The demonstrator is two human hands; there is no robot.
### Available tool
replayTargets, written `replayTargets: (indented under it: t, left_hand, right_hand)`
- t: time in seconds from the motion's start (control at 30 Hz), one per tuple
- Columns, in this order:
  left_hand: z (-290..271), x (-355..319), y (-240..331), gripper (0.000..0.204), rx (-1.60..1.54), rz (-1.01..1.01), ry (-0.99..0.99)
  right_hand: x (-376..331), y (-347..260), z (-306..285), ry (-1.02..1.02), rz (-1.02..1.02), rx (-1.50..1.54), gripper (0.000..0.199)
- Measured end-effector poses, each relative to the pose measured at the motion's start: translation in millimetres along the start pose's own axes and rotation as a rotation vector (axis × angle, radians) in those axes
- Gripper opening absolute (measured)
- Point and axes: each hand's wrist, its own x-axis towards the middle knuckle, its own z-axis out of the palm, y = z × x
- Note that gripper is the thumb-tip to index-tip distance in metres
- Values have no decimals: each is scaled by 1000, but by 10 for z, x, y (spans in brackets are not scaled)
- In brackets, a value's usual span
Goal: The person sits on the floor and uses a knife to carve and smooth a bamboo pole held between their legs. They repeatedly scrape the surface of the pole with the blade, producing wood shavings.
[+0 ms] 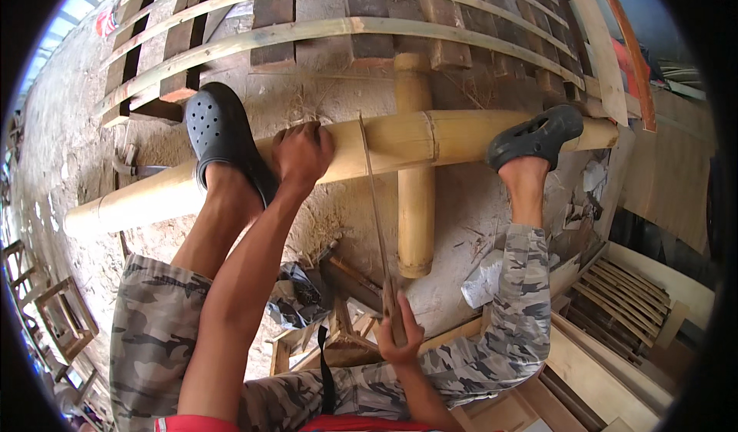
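Observation:
A thick bamboo pole [461,134] lies crosswise in front of me, resting over a shorter bamboo piece [416,217] on the ground. My left hand [302,151] presses down on the pole with its fingers curled over the top. In my right hand [401,332] is the wooden handle of a handsaw [374,201]. Its thin blade points away from me and meets the pole just right of my left hand. A dark clog [223,128] on my left foot and another clog [538,136] on my right foot bear on the pole at either side.
Beyond the pole stands a slatted rack [338,28] of pale strips over dark wooden blocks. A hammer-like tool [138,167] lies at the left. Black plastic [296,294] and wood scraps are below the pole. Boards and a bundle of slats [623,297] fill the right.

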Motion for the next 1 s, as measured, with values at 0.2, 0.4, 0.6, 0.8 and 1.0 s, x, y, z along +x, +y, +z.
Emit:
replayTargets:
  t: [0.2, 0.4, 0.6, 0.8, 1.0]
  left_hand:
    - [-3, 198, 174, 37, -39, -37, -138]
    - [-187, 301, 46, 40, 54, -147, -196]
    - [-95, 267, 68, 42, 51, -67, -161]
    - [-50, 311, 258, 41, 23, -109, -207]
    - [-232, 327, 50, 40, 76, -171, -207]
  right_hand:
    - [1627, 321, 733, 107, -134, 92, 59]
    - [405, 195, 391, 97, -156, 87, 62]
    - [-191, 16, -54, 37, -41, -56, 58]
    - [1768, 188, 797, 175, -185, 62, 58]
    - [583, 135, 450, 35, -165, 89, 61]
